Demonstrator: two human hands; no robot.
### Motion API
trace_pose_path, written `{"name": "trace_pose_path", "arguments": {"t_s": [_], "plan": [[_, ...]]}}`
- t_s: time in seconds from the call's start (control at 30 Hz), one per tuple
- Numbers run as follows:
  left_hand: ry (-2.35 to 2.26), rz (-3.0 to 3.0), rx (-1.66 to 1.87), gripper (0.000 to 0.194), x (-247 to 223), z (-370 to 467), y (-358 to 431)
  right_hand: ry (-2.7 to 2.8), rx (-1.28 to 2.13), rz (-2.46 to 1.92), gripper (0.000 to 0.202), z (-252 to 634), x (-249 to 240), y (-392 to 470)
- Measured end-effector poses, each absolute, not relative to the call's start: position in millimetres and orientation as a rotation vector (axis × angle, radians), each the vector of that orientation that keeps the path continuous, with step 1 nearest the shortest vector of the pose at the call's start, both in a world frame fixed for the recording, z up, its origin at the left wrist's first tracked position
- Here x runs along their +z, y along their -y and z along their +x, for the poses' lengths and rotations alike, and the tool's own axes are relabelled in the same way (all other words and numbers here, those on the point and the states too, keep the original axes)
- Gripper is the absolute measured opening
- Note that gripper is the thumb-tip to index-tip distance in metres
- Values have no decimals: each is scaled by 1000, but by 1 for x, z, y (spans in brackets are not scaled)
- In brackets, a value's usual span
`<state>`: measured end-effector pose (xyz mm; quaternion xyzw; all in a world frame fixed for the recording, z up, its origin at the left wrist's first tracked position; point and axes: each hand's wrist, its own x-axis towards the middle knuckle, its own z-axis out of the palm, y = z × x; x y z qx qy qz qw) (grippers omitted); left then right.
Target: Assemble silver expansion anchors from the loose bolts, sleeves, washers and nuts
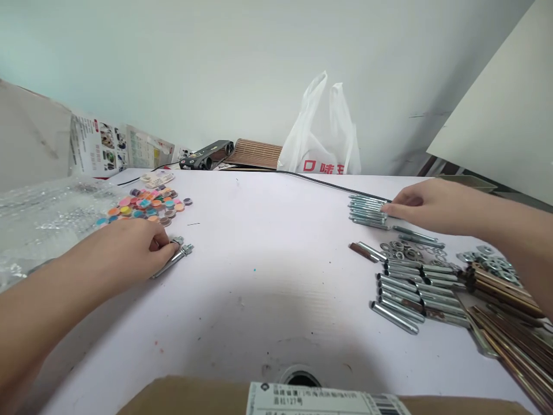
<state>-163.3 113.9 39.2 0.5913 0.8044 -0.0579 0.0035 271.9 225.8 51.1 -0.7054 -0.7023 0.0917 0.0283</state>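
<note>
On the left of the table, my left hand (pixel 129 248) is closed, thumb and fingers pinched at an expansion bolt (pixel 176 241) with a nut at its end. Another expansion bolt (pixel 175 262) lies against it, pointing away to the upper right. At the right, my right hand (pixel 425 204) reaches over to a stack of thin metal bolt rods (pixel 365 208) laid side by side. Its thumb and fingertips are pinched at the right end of one rod. Two more rods (pixel 417 236) lie just below this hand.
Metal sleeves (pixel 397 285), washers (pixel 400 249) and nuts (pixel 490 262) lie at the right, beside brown strips (pixel 514 340). Colourful discs (pixel 151 203) and clear plastic wrap (pixel 43 213) are at the left. A white bag (pixel 317 138) stands behind; a cardboard box (pixel 185 397) is in front.
</note>
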Motion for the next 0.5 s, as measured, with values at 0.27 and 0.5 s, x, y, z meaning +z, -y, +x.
{"name": "trace_pose_path", "arguments": {"t_s": [0.27, 0.5], "plan": [[-2585, 2110, 87, 27, 40, -141, -111, 2481, 603, -1912, 35, 273, 20, -236], [-2004, 2260, 262, 24, 40, -78, -129, 2458, 623, -1905, 37, 275, 14, -241]]}}
